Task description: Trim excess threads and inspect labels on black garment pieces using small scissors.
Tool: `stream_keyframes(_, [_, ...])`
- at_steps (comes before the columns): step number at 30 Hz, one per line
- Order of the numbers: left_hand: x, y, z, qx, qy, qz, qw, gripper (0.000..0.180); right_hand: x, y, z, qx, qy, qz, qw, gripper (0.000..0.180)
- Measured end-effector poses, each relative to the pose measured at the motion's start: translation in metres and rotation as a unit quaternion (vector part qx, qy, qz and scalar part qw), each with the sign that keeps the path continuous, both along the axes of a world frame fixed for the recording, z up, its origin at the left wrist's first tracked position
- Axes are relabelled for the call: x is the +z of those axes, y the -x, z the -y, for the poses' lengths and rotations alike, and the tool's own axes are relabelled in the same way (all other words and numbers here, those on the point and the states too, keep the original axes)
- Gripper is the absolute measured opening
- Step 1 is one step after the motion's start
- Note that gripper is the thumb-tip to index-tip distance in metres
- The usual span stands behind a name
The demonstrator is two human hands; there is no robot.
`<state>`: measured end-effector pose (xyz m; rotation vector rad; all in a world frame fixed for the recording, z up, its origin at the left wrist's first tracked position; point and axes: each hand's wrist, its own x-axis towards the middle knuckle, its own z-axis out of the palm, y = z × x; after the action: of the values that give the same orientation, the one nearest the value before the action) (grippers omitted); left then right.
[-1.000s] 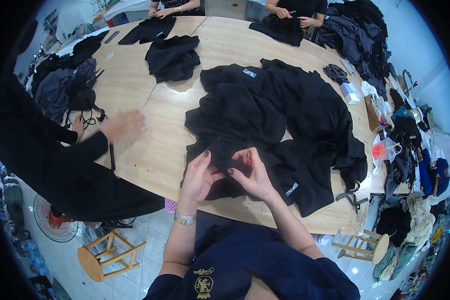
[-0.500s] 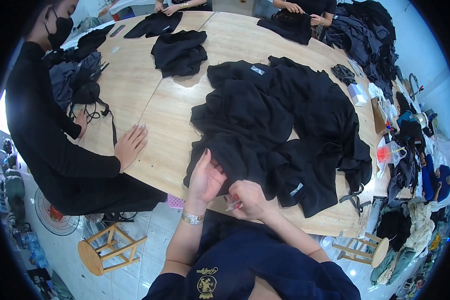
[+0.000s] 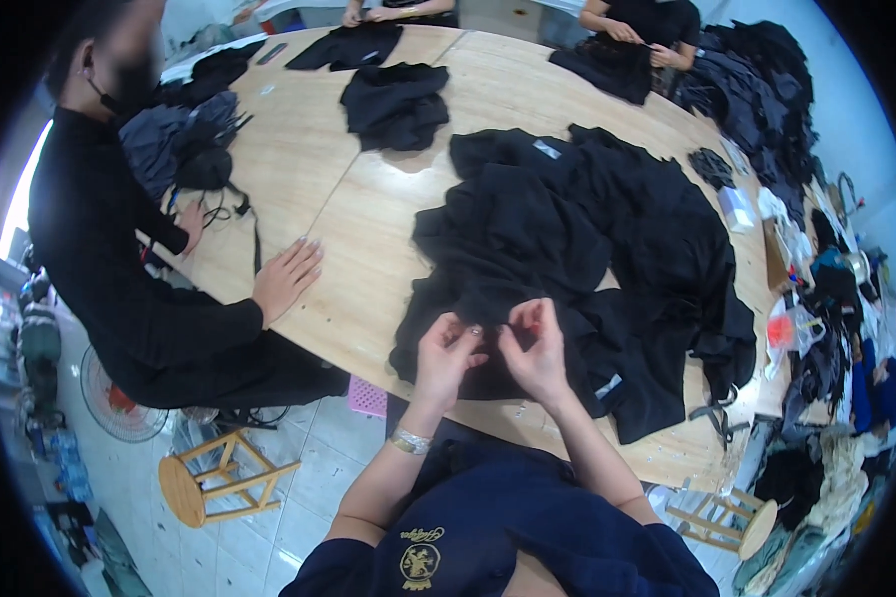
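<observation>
A big heap of black garments [image 3: 577, 249] lies on the long wooden table [image 3: 368, 269] in front of me. My left hand [image 3: 446, 350] and my right hand [image 3: 535, 350] sit side by side at the heap's near edge. Both pinch the black fabric between thumb and fingers, close together, with a small fold of cloth between them. A bracelet circles my left wrist.
A person in black stands at the left with a hand [image 3: 287, 279] flat on the table. More black garments [image 3: 398, 99] lie farther back. Other people work at the far end. Wooden stools [image 3: 209, 478] stand on the tiled floor. Clutter lines the right edge.
My hands have come back up onto the near edge of the heap and taken hold of the fabric. The person at the left has leaned further into view.
</observation>
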<state>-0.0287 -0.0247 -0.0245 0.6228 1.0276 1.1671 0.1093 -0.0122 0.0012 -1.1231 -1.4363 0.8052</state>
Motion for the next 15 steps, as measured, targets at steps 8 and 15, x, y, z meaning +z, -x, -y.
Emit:
stream_keyframes(8, [0.020,0.000,0.015,-0.034,0.152,0.194,0.968,0.018,0.015,0.000,0.011,0.118,-0.091,0.256,0.955,0.023])
stream_keyframes(15, [0.008,0.014,0.002,0.004,0.109,0.231,0.967,0.024,-0.002,0.014,0.034,0.174,-0.181,0.270,0.929,0.024])
